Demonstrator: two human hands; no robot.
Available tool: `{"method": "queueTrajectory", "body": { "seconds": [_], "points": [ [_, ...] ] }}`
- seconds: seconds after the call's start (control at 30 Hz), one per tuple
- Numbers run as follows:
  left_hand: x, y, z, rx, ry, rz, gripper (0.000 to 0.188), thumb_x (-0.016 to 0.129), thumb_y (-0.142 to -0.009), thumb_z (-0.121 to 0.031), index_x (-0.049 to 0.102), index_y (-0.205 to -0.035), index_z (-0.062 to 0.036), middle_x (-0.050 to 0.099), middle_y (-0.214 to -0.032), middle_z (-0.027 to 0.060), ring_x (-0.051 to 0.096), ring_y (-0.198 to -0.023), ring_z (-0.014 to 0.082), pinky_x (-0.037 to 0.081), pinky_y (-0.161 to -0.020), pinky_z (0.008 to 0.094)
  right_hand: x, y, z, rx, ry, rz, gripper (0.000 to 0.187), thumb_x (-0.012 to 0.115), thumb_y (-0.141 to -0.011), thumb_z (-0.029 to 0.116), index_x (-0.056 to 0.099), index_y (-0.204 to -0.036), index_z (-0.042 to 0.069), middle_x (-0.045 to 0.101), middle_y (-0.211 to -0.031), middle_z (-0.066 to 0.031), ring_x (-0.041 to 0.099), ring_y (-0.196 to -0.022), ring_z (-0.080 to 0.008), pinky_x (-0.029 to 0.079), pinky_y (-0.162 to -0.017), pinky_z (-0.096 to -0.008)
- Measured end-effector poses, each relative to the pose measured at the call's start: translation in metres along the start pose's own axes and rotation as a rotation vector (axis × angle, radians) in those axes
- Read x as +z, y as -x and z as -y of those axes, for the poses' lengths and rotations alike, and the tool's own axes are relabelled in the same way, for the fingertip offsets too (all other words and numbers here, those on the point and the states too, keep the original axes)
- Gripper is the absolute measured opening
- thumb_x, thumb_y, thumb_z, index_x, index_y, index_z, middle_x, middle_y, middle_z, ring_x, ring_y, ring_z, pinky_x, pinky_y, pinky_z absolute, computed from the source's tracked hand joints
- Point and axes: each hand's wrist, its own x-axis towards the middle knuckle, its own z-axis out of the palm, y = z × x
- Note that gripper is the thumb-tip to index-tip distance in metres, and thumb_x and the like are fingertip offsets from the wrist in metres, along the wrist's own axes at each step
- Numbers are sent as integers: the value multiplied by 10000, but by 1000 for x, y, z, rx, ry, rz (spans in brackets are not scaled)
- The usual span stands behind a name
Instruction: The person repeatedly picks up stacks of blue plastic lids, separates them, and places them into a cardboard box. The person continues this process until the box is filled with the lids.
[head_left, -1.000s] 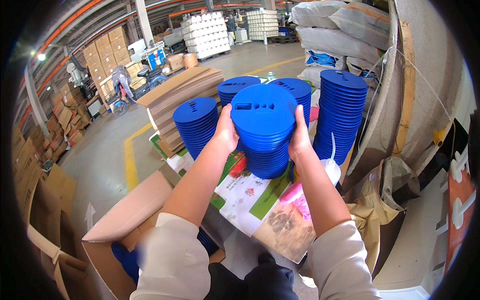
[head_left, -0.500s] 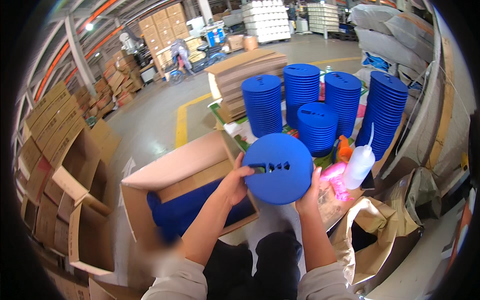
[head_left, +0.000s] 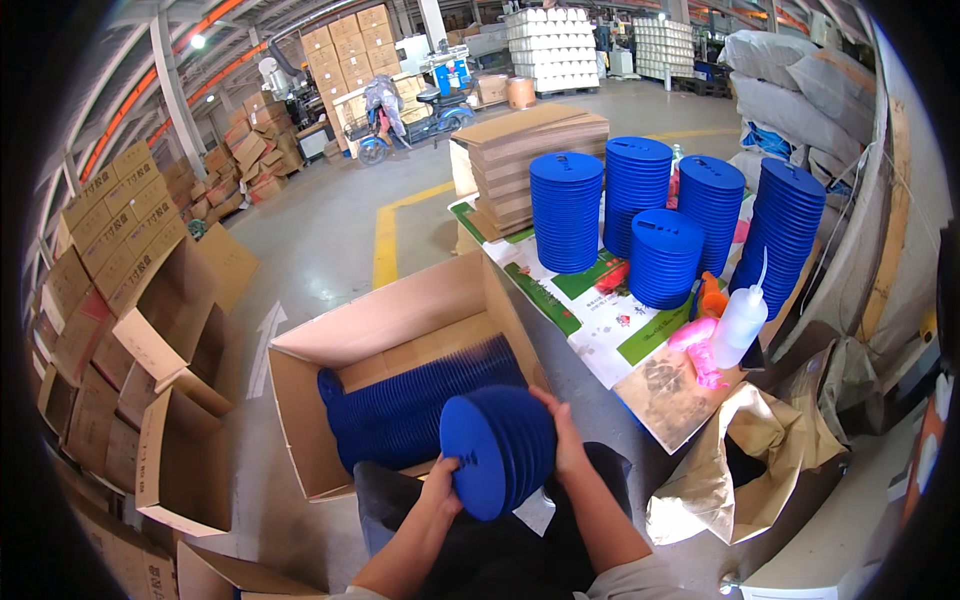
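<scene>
Between my two hands is a short stack of blue slotted plastic discs [head_left: 490,450], tipped onto its side above my lap. My left hand [head_left: 440,487] grips the lower left of the front disc, the thumb by its slots. At the far right end of the stack, my right hand [head_left: 563,430] is wrapped round the rims. Just beyond them an open cardboard box [head_left: 385,328] holds rows of blue discs [head_left: 420,405] lying on edge. Several upright stacks of blue discs [head_left: 567,215] stand on the table to the right.
A printed sheet [head_left: 560,290] covers the table, with flat cardboard sheets [head_left: 535,165] piled at its back. A white squeeze bottle [head_left: 740,325] and a pink wrapped item [head_left: 700,350] sit near its right edge. A paper sack [head_left: 700,500] stands at right; cartons [head_left: 190,460] line the left.
The discs moved down and left toward my lap and turned from facing me to lying on edge, showing several in the stack. My view has shifted, revealing more of the box and table.
</scene>
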Motion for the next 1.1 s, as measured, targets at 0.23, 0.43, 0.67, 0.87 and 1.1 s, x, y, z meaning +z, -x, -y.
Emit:
{"method": "queueTrajectory", "body": {
  "seconds": [0.23,0.43,0.67,0.87,1.1],
  "points": [
    [-32,-4,-12,103,224,-137,498,490,-834,-52,478,-1332,-47,558,-1288,157,533,-1195,350,420,-1037,551,35,-15,-22,84,29,23,753,260,-983,631,358,-1455,53,397,-1453,-161,352,-1360,-266,254,-1148,-393],
    [-23,-19,-80,269,281,-100,454,512,-887,-87,471,-1334,-17,559,-1298,161,529,-1212,339,420,-1052,506,84,-83,-28,-68,46,-49,789,259,-971,656,299,-1484,59,311,-1528,-135,278,-1416,-269,157,-1162,-424],
    [-34,-73,-151,792,500,-275,677,608,-818,66,375,-1419,-140,527,-1284,101,553,-1131,269,470,-967,444,173,-133,-71,-423,504,260,819,542,-948,437,122,-1539,55,215,-1572,-144,203,-1451,-278,130,-1169,-439],
    [-43,-82,-181,1051,584,-423,775,568,-857,92,240,-1507,-175,436,-1407,132,480,-1236,291,420,-1030,469,198,-172,-148,-208,489,359,917,686,-816,81,116,-1531,16,291,-1515,-211,330,-1379,-296,278,-1132,-392],
    [-58,-77,-184,1066,521,-456,859,579,-859,56,143,-1547,-217,355,-1477,128,407,-1306,292,322,-1099,471,224,-174,-155,-135,193,358,859,676,-829,65,171,-1523,39,332,-1497,-193,380,-1352,-307,308,-1121,-412]
  ]
}}
